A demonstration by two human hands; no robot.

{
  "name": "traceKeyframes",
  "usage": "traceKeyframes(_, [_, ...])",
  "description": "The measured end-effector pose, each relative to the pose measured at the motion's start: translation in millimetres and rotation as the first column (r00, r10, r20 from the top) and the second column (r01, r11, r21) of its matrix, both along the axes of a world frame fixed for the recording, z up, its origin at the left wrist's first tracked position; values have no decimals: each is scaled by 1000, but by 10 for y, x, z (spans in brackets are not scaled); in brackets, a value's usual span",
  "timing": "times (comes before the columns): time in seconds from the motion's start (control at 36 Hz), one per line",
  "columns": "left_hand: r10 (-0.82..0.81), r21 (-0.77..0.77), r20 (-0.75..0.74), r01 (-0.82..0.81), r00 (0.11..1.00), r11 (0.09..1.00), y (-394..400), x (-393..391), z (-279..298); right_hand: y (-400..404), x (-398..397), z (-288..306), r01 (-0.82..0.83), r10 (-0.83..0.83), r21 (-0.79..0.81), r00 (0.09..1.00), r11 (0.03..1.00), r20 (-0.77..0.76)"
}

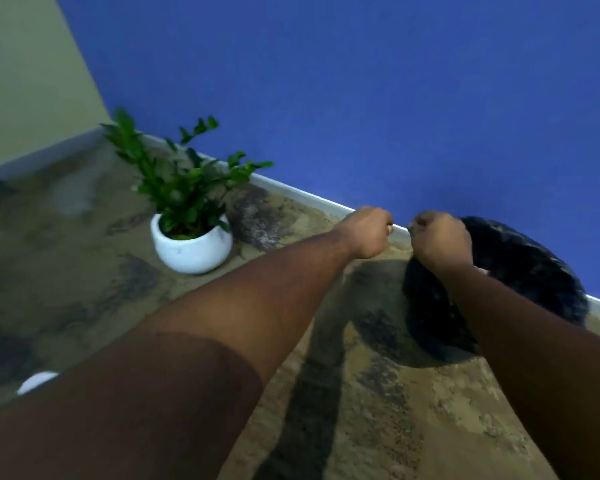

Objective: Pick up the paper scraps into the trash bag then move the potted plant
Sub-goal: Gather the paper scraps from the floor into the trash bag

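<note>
I am looking down over both bare forearms reaching forward above the mottled brown and grey floor (378, 427). My left grip (368, 232) is curling into a fist, and my right grip (440, 237) is curling the same way just beside it; the frame is blurred, so I cannot tell whether either is pinching anything. The crumpled black plastic trash bag (520, 271) is lying on the floor against the blue wall (361, 81), partly under my right wrist. The leafy green potted plant in its round white ceramic pot (193, 249) is standing upright on the floor to the left, near the white baseboard (291, 188), well apart from my hands. A small white scrap, possibly paper (37, 381), is showing at the left edge beside my left arm.
</note>
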State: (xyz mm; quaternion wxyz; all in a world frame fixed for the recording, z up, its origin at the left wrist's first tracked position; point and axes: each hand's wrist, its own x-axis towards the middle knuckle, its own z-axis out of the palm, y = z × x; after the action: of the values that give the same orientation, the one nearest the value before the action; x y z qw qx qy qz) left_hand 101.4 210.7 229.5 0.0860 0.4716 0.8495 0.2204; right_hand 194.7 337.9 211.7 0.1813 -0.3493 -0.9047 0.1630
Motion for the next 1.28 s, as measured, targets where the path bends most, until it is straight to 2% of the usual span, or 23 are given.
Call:
traceKeyframes(0.17, [88,-40,-2,-88,996,995,-978,-516,-113,-750,-642,-115,-264,244,104,955,959,171])
traceKeyframes(0.31, [178,-106,36,-174,983,979,-1890,-886,-348,-1458,-1036,-261,-412,398,6,884,911,243])
traceKeyframes(0.44, [308,-115,63,-300,949,947,-2700,-1168,-670,-2187,-1301,-500,-470,510,-213,833,857,214])
traceKeyframes(0.58, [443,-172,120,-421,888,891,-3385,-1285,-898,-2859,-1489,-805,-488,544,-258,804,834,240])
traceKeyframes(0.81, [532,-257,183,-482,827,838,-4381,-1275,-1169,-3806,-1554,-1246,-549,654,-369,702,750,283])
traceKeyframes(0.92, [585,-374,150,-502,797,780,-4781,-1258,-1301,-4139,-1569,-1442,-556,694,-444,673,702,254])
traceKeyframes(1.11, [617,-524,165,-461,770,716,-5307,-1186,-1512,-4558,-1619,-1757,-595,735,-442,614,671,288])
traceKeyframes(1.17, [623,-543,142,-466,769,699,-5406,-1153,-1587,-4634,-1640,-1819,-632,747,-407,609,660,266])
traceKeyframes(1.28, [683,-576,168,-491,711,653,-5545,-1064,-1833,-4777,-1713,-1948,-643,742,-379,625,665,242])
